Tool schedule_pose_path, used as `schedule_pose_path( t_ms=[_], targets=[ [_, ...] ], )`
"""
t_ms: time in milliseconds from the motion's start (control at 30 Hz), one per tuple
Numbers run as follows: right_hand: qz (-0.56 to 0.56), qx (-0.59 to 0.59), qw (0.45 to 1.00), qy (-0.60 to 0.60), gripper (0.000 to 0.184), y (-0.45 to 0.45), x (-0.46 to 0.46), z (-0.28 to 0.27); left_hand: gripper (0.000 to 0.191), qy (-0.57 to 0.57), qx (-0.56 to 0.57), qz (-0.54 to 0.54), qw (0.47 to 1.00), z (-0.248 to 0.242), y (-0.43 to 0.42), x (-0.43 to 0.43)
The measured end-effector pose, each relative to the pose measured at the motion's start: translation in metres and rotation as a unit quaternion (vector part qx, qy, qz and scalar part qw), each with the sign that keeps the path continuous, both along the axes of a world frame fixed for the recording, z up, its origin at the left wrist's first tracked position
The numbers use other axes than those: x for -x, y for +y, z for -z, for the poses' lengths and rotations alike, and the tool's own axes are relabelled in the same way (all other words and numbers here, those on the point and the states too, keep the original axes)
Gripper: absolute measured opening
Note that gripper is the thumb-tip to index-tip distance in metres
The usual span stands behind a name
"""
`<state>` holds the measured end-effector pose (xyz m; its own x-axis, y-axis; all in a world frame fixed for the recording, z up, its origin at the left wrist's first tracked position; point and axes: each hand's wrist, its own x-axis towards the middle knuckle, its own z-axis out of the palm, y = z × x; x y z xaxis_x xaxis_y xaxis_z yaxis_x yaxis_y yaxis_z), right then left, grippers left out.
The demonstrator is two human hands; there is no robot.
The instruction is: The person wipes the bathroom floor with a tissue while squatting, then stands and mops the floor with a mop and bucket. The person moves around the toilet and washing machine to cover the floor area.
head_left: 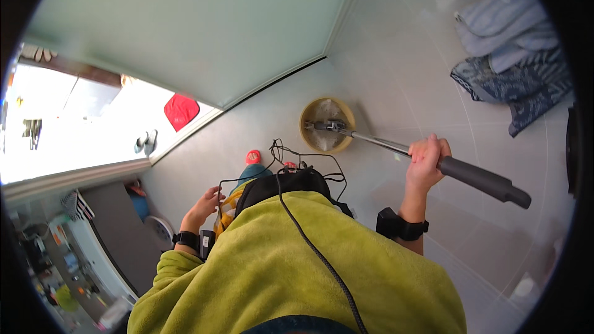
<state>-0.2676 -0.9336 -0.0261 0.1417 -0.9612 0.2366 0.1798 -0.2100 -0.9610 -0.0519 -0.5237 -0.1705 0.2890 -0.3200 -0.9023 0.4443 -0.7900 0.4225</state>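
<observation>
My right hand (424,160) is closed around the metal pole of a mop (378,142), just below its dark grey grip. The pole slants down to the left into a round yellow bucket (304,137) on the floor, where the mop's hinged head lies over a whitish, wet-looking mass. Whether that is mop cloth or foamy water I cannot tell. By my left hip hangs my left hand (207,206), fingers loosely bent and apart, nothing in them. A thin black cable (220,190) passes close to its fingertips.
A frosted sliding door (209,23) stands ahead, its track crossing the floor. Past the doorway lie a red mat (181,111) and grey slippers (146,142). Towels (506,23) hang at right. A cluttered counter (86,283) is at left. Looped cables hang before my feet.
</observation>
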Motion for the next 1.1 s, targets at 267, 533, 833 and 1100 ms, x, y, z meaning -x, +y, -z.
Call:
schedule_pose_path(
  t_ms=[267,533,833,1100],
  targets=[
    [0.036,0.050,0.998,0.023,0.035,0.006,-0.017,-0.004,0.039,-0.030,0.021,0.160,0.986,0.003,-0.077,-0.072],
    [0.062,0.063,0.995,-0.052,0.031,0.009,-0.037,-0.002,0.041,-0.089,0.051,0.418,0.903,0.039,-0.166,-0.175],
    [0.186,0.008,0.982,-0.040,0.028,-0.004,-0.057,-0.012,0.038,-0.057,0.058,0.569,0.818,0.063,-0.246,-0.226],
    [0.250,0.011,0.967,-0.043,0.029,0.007,-0.079,-0.020,0.036,-0.006,0.032,0.591,0.806,0.076,-0.270,-0.247]
  ],
)
